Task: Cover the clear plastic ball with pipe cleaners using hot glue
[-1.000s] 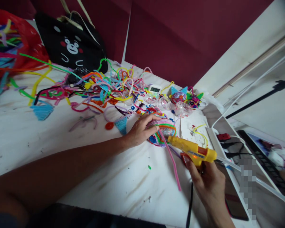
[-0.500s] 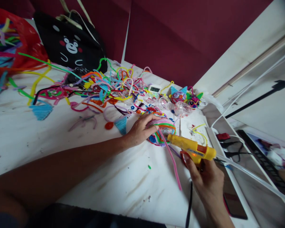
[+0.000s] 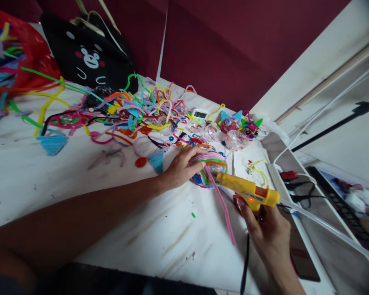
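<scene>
My left hand (image 3: 184, 166) grips a ball wrapped in coloured pipe cleaners (image 3: 217, 164), with bands of pink, green and orange around a clear part. A loose pink pipe cleaner (image 3: 224, 209) trails from the ball toward me over the table. In my right hand (image 3: 269, 231) is a yellow hot glue gun (image 3: 242, 186), its small orange light lit and a clear glue stick (image 3: 320, 221) running out of its back. The gun's nozzle is at the ball's right side; whether it touches cannot be made out.
Tangled pipe cleaners (image 3: 153, 106) spread across the back of the white table (image 3: 117, 229). Behind them stand a black bag (image 3: 89, 61) and a small digital timer (image 3: 199, 114). Clear balls (image 3: 236, 140) and finished-looking animal heads (image 3: 230, 121) sit back right. A phone (image 3: 304, 254) and power strip (image 3: 281, 184) lie right.
Almost nothing differs. Both hands, the ball and the glue gun keep their places; the view has shifted very slightly.
</scene>
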